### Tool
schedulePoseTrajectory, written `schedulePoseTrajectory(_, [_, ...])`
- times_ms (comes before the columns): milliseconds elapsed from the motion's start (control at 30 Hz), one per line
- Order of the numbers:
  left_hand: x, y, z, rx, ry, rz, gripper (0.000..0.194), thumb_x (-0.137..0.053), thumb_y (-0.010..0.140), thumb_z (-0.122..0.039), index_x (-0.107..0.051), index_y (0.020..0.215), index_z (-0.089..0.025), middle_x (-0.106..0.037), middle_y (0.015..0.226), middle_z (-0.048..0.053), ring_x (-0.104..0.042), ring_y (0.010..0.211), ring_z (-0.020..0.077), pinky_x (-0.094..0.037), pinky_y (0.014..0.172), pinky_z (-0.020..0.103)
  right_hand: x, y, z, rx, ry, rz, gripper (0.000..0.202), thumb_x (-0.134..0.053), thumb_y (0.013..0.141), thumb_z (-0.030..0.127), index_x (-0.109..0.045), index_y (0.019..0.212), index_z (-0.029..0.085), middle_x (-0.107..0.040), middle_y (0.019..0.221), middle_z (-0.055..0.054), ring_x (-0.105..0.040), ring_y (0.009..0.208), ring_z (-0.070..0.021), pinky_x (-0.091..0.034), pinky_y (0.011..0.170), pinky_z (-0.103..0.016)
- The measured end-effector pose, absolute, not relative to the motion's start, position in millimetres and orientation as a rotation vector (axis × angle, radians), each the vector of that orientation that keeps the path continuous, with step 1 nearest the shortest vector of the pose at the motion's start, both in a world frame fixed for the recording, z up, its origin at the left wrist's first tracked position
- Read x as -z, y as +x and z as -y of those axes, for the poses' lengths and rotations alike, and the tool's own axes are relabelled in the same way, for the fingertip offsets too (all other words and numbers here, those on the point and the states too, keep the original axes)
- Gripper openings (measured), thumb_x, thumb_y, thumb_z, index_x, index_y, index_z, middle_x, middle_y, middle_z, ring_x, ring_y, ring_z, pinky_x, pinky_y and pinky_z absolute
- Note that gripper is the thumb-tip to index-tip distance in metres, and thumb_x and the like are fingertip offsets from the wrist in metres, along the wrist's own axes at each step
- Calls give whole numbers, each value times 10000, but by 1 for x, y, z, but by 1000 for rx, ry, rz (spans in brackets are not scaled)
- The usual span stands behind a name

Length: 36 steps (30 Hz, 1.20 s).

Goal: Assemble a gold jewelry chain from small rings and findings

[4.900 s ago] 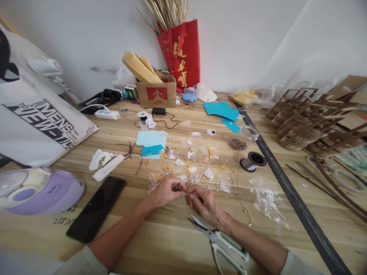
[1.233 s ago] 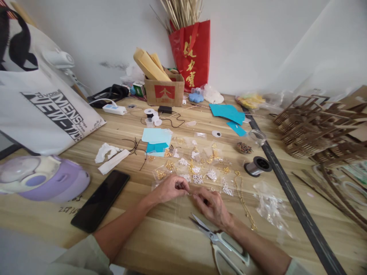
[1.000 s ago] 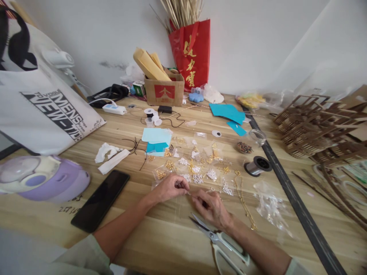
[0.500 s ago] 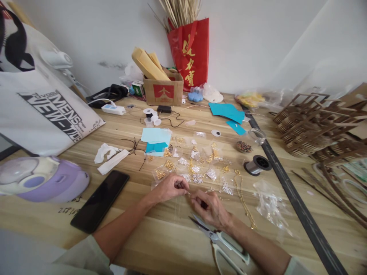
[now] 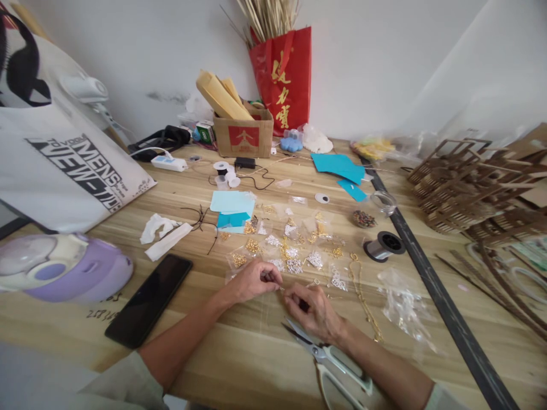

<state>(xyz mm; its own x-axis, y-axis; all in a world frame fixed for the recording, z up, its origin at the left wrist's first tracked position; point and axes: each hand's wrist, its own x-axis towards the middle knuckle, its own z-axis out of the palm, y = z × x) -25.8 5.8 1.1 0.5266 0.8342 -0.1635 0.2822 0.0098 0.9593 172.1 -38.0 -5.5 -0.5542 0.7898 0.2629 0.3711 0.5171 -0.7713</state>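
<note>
My left hand [image 5: 256, 280] is closed in a pinch low over the table's middle. Just right of it, my right hand [image 5: 313, 310] pinches too, the fingertips of both almost meeting. A tiny gold-coloured bit shows between them, too small to name. Beyond the hands lie small clear bags of gold beads [image 5: 253, 246] and silver-coloured beads [image 5: 294, 266]. A gold chain [image 5: 363, 296] stretches along the table to the right of my right hand. Scissors [image 5: 318, 352] with pale handles lie spread beneath my right wrist, partly covered by the forearm.
A black phone [image 5: 149, 299] and a purple-and-white device [image 5: 81, 267] are at left. On the right are a wire spool [image 5: 383, 246], crumpled clear plastic [image 5: 405, 307] and brown woven pieces [image 5: 478, 182]. A cardboard box [image 5: 243, 135] and red bag [image 5: 284, 80] stand by the wall.
</note>
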Motion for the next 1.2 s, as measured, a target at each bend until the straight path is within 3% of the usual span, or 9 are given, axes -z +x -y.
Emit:
schedulePoseTrajectory(300, [-4, -24, -4, -570, 1575, -1003, 61, -644, 706, -159, -665, 740, -112, -648, 670, 19, -551, 612, 114, -420, 566, 201, 6, 172, 37, -923, -979, 2140, 89, -486, 859, 148, -542, 792, 167, -439, 535, 59, -375, 445, -68, -292, 453, -181])
schedulePoseTrajectory(1200, [-5, -23, -1, -578, 1668, -1002, 63, -613, 730, -125, -675, 738, -117, -661, 675, 22, -571, 609, 116, -441, 577, 204, 4, 173, 37, -1025, -1057, 2100, 115, -480, 887, 209, -556, 812, 166, -429, 539, 57, -382, 467, -79, -292, 462, -193])
